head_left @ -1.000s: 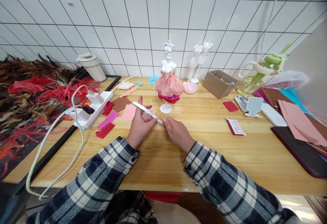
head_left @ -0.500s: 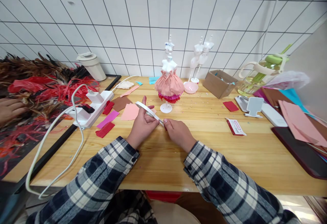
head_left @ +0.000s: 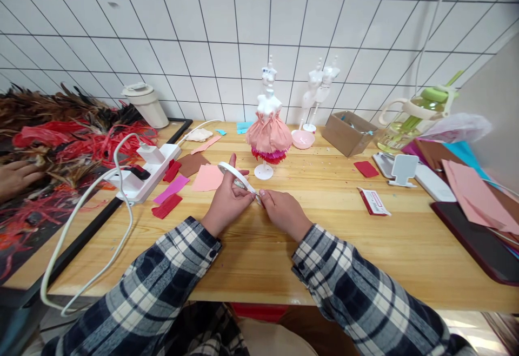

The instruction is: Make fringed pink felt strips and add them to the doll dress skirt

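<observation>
My left hand holds a white roll of tape, with fingers through and around the ring. My right hand pinches the loose end of the tape, close to the left fingertips. Behind my hands stands a small white dress form on a round base, wearing a peach paper skirt over a magenta and red frilled layer. A peach paper square lies partly behind my left hand.
A power strip with cables, paper scraps and a cup are left. Another person's hand rests among feathers. A cardboard box, phone stand, red packet and bottle are right.
The tape roll has tilted and shifted slightly right and down, showing more of its ring. My left hand has turned a little with it; my right hand is nearly unmoved.
</observation>
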Demonstrator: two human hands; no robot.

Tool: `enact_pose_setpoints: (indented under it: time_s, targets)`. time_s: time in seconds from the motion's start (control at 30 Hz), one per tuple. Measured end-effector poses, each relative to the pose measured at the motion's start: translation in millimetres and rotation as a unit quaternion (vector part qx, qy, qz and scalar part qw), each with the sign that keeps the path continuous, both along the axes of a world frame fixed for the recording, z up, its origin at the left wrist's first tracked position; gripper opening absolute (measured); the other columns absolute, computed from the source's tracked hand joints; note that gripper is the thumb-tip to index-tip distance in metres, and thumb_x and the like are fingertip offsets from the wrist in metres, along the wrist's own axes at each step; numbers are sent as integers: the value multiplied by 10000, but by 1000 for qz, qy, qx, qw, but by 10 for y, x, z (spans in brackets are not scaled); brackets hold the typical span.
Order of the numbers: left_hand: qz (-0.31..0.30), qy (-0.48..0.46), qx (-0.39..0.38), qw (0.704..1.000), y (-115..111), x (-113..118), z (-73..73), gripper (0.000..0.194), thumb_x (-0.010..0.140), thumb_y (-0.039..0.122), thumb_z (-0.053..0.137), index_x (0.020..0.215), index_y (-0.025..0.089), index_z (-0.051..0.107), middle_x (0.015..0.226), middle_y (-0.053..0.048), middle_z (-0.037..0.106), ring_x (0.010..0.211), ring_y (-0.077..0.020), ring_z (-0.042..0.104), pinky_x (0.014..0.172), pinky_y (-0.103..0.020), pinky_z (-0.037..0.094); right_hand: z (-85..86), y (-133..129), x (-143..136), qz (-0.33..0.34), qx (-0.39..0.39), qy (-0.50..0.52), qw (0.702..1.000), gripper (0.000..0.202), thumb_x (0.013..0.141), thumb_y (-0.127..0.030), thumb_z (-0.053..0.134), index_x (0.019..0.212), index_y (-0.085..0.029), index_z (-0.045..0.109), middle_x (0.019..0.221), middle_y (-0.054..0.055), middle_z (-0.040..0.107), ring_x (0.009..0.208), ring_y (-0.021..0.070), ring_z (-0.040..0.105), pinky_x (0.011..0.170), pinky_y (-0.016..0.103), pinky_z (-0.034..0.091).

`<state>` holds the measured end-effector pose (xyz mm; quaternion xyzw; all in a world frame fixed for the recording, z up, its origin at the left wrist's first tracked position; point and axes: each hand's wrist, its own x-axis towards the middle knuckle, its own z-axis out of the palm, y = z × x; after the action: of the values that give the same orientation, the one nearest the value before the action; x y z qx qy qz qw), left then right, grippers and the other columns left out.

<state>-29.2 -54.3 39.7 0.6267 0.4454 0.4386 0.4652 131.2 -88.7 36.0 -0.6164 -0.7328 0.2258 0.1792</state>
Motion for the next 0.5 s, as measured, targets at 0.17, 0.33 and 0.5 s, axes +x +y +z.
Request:
enact_pose_setpoints:
  time_s: [0.17, 0.33, 0.5]
  targets:
    - [-6, -7, -9, 1000, -15, 13, 4, 1136, 658, 170, 751, 1489, 373, 4, 1310, -110, 487, 660, -71, 634, 677, -256, 559, -22, 15, 4, 14, -1, 57, 998, 466, 1001, -413, 213, 893, -210, 618, 895, 50, 694, 800, 176, 585, 669, 269, 338]
    - [-9, -33, -12, 999, -17, 8, 16, 1134, 654, 195, 770, 1491, 368, 25, 1318, -120, 486, 648, -72, 636, 676, -263, 564, -54, 26, -4, 7, -2, 91, 996, 460, 999, -416, 222, 882, -205, 614, 857, 45, 681, 764, 165, 568, 677, 265, 351]
    - [-4, -15, -4, 1000, -17, 17, 6, 1113, 655, 189, 764, 1497, 327, 49, 1284, -126, 506, 706, -99, 638, 664, -253, 553, -111, 23, -59, -2, -12, 144, 989, 427, 993, -415, 249, 889, -195, 600, 889, 53, 677, 804, 167, 579, 709, 266, 383]
